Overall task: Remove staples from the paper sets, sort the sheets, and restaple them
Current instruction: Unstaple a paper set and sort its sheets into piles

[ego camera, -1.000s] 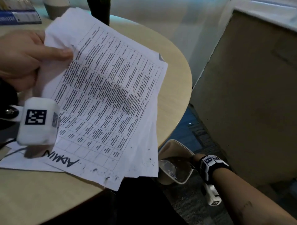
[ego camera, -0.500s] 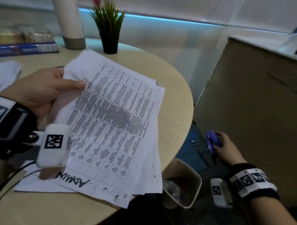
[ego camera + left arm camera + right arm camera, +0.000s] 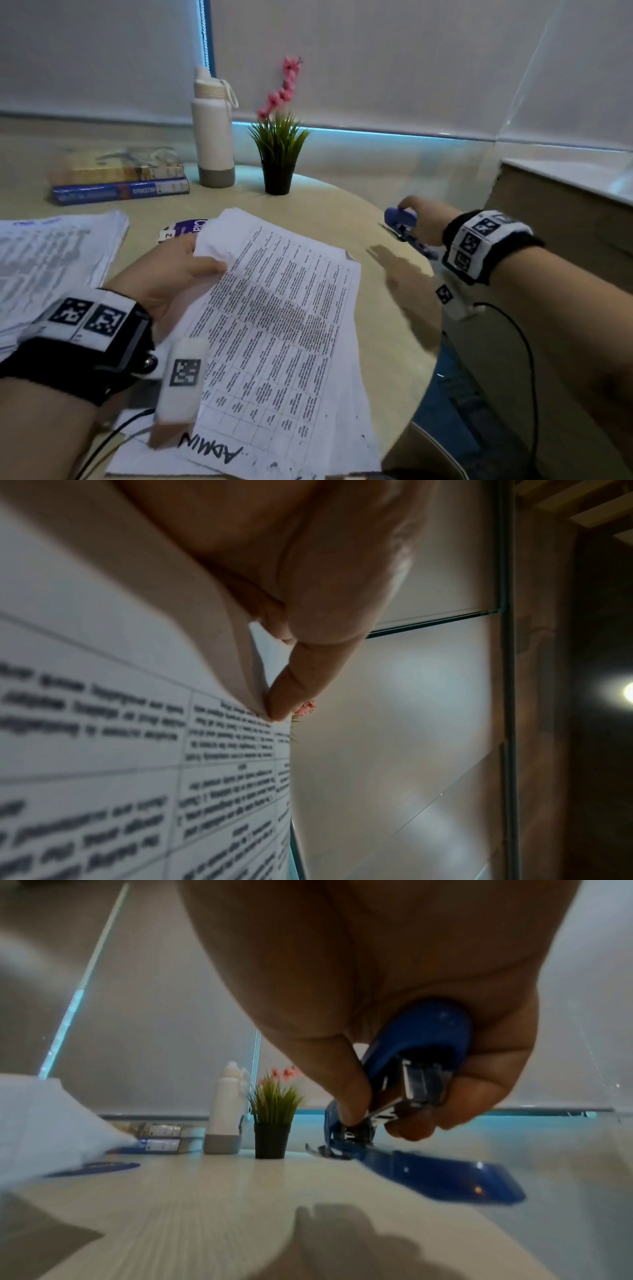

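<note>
A set of printed sheets (image 3: 277, 329) with a table and "ADMIN" handwritten on it lies slanted over the round table. My left hand (image 3: 178, 270) pinches its upper left corner, thumb on top; the left wrist view shows thumb and finger tips (image 3: 281, 707) meeting on the paper (image 3: 103, 750). My right hand (image 3: 421, 219) grips a blue stapler (image 3: 402, 224) over the table's right edge. In the right wrist view the stapler (image 3: 411, 1096) hangs swung open, its base (image 3: 445, 1177) just above the tabletop.
A second paper stack (image 3: 51, 260) lies at the left. At the back stand two books (image 3: 120, 178), a white bottle (image 3: 212, 133) and a small potted plant (image 3: 279, 154). A purple round item (image 3: 185, 228) peeks from behind the sheets. A cabinet (image 3: 565, 219) stands right of the table.
My right hand rose from the bin on the floor beside the table, carrying the blue stapler up to the table's right edge. The left hand kept its hold on the paper corner.
</note>
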`<state>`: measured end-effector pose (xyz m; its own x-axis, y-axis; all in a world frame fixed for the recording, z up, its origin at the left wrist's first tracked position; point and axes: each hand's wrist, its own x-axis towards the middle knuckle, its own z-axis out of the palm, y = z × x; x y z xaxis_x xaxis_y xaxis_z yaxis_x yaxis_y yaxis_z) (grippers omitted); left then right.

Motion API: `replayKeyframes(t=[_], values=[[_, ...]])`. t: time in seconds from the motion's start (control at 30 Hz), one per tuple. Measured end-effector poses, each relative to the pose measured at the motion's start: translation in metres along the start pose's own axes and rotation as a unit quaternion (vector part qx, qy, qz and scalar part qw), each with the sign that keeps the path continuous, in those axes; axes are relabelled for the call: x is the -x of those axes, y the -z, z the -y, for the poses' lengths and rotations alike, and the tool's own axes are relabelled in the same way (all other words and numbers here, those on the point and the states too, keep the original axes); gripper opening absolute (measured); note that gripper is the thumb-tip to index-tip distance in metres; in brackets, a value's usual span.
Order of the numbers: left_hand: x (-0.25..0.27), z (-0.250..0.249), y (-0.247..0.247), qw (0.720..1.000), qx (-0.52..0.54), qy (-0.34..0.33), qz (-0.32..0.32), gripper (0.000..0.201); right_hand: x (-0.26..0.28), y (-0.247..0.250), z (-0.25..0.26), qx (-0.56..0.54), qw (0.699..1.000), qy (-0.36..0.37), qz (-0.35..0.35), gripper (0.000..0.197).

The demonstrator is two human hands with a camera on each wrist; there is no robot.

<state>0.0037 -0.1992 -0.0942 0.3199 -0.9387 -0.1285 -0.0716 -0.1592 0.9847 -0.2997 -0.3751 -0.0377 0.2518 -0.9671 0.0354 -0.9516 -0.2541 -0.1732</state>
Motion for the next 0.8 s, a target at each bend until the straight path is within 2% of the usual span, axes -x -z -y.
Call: replayKeyframes(t=[0.17,0.37,0.47,0.53,0.57,0.63,0.67,0.73,0.8], values=[[0.003,-0.002,0.0,1.0,0.005,0.006,-0.008,0.023,-0.017,-0.021,0.014,0.029,0.996,-0.029,0.074,0.037],[0.004,-0.001,0.001,1.0,0.022,0.015,0.007,0.026,-0.041,-0.038,0.004,0.016,0.995,-0.048,0.089,0.03],[0.003,-0.002,0.003,1.0,0.013,0.008,0.006,0.027,-0.038,-0.042,0.006,0.022,0.992,-0.062,0.11,0.036],[0.004,-0.003,0.002,1.0,0.015,0.005,0.014,0.029,-0.03,-0.035,0.014,0.039,0.994,-0.051,0.092,0.047],[0.005,-0.003,0.001,1.0,0.015,0.0,0.019,0.03,-0.026,-0.03,0.02,0.038,0.997,-0.03,0.056,0.052],[0.007,-0.005,0.0,0.999,0.012,-0.018,0.028,0.03,-0.017,-0.015,0.039,-0.051,0.998,0.024,-0.01,0.054],[0.008,-0.006,0.0,0.999,0.011,-0.028,0.034,0.03,-0.01,-0.007,0.052,-0.124,0.991,0.052,-0.007,0.055],[0.011,-0.009,-0.001,0.997,0.013,-0.05,0.052,0.032,0.004,0.009,0.076,-0.244,0.96,0.107,0.085,0.061],[0.012,-0.011,-0.002,0.995,0.021,-0.072,0.072,0.035,0.017,0.019,0.093,-0.298,0.919,0.126,0.227,0.072]])
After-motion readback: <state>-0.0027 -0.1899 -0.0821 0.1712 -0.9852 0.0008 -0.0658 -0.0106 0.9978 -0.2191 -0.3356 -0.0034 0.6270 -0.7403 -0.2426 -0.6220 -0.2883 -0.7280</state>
